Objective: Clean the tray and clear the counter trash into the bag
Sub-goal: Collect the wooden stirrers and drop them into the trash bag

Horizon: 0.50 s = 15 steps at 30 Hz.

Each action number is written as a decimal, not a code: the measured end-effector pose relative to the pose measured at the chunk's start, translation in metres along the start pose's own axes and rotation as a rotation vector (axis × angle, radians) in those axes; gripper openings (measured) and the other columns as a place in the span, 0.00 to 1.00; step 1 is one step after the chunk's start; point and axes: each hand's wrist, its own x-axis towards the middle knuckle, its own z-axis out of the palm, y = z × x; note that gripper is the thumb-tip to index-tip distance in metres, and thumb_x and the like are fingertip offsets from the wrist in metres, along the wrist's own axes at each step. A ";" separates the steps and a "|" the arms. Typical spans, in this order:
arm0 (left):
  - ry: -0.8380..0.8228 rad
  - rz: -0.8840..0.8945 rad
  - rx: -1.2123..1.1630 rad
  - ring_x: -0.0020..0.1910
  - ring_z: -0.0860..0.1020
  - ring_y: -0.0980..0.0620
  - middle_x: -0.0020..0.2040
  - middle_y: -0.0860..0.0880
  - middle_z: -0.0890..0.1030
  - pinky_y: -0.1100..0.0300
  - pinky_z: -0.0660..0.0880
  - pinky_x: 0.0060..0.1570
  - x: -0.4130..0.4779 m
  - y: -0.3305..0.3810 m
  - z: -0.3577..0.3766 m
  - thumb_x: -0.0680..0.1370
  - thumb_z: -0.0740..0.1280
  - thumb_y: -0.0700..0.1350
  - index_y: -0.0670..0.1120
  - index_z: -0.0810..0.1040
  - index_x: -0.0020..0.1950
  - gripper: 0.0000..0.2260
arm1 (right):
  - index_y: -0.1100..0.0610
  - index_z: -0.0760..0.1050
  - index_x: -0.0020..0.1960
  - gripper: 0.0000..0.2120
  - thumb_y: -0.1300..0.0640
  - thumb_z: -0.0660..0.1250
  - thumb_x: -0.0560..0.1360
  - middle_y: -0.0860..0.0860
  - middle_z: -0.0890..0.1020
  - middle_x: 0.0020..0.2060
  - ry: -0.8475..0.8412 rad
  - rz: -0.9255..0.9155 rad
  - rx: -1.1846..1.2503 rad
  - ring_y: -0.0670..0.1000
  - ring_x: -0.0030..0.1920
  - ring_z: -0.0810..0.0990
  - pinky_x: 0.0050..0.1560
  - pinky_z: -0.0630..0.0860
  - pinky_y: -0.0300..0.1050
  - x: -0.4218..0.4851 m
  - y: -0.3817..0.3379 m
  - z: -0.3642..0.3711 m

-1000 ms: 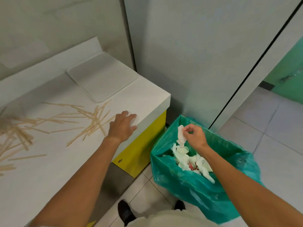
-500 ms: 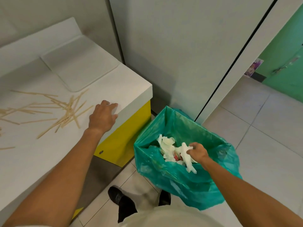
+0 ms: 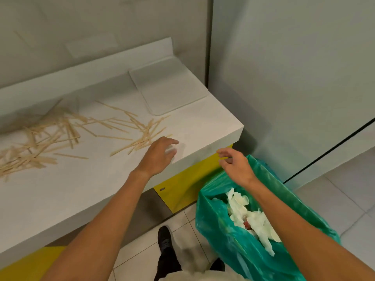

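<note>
A green trash bag (image 3: 227, 246) stands open on the floor beside the counter, with white crumpled waste (image 3: 249, 218) inside. My right hand (image 3: 235, 165) hovers above the bag's rim near the counter's corner, fingers loosely curled and holding nothing. My left hand (image 3: 160, 153) rests palm down on the white counter (image 3: 203, 126), just right of several scattered wooden sticks (image 3: 67, 134). A flat white tray (image 3: 168, 86) lies at the counter's back right corner with nothing on it.
The counter has a yellow front panel (image 3: 182, 187) and a raised back lip. A grey wall panel (image 3: 284, 67) stands to the right. Tiled floor (image 3: 345, 199) stretches right of the bag. My dark shoes (image 3: 165, 240) stand by the counter base.
My right hand let go of the white waste in the bag and rose out toward the counter's corner. The view swung left, showing more sticks. My left hand stayed on the counter.
</note>
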 end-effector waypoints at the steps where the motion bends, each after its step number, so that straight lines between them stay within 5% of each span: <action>1: 0.032 -0.028 0.014 0.61 0.74 0.54 0.61 0.52 0.77 0.58 0.69 0.64 -0.003 -0.009 -0.008 0.80 0.66 0.45 0.50 0.78 0.64 0.12 | 0.52 0.76 0.62 0.13 0.61 0.66 0.78 0.47 0.79 0.55 -0.014 -0.044 -0.017 0.45 0.51 0.79 0.50 0.76 0.38 0.008 -0.015 0.007; 5: 0.126 -0.143 0.079 0.62 0.72 0.49 0.58 0.50 0.76 0.60 0.68 0.61 -0.012 -0.045 -0.039 0.78 0.69 0.46 0.48 0.76 0.66 0.16 | 0.51 0.76 0.61 0.13 0.60 0.66 0.78 0.47 0.79 0.56 -0.075 -0.204 -0.097 0.45 0.51 0.78 0.47 0.73 0.33 0.037 -0.061 0.044; 12: 0.114 -0.242 0.238 0.64 0.67 0.46 0.65 0.49 0.70 0.53 0.63 0.61 -0.008 -0.082 -0.066 0.77 0.69 0.56 0.49 0.69 0.72 0.26 | 0.51 0.72 0.69 0.21 0.55 0.68 0.77 0.51 0.71 0.67 -0.227 -0.257 -0.332 0.50 0.67 0.71 0.67 0.66 0.39 0.082 -0.102 0.109; 15: 0.059 -0.203 0.271 0.64 0.66 0.48 0.64 0.50 0.69 0.54 0.60 0.60 -0.001 -0.096 -0.075 0.77 0.69 0.56 0.51 0.70 0.71 0.25 | 0.46 0.64 0.75 0.31 0.48 0.71 0.74 0.50 0.60 0.76 -0.326 -0.269 -0.523 0.53 0.76 0.57 0.74 0.58 0.54 0.099 -0.114 0.126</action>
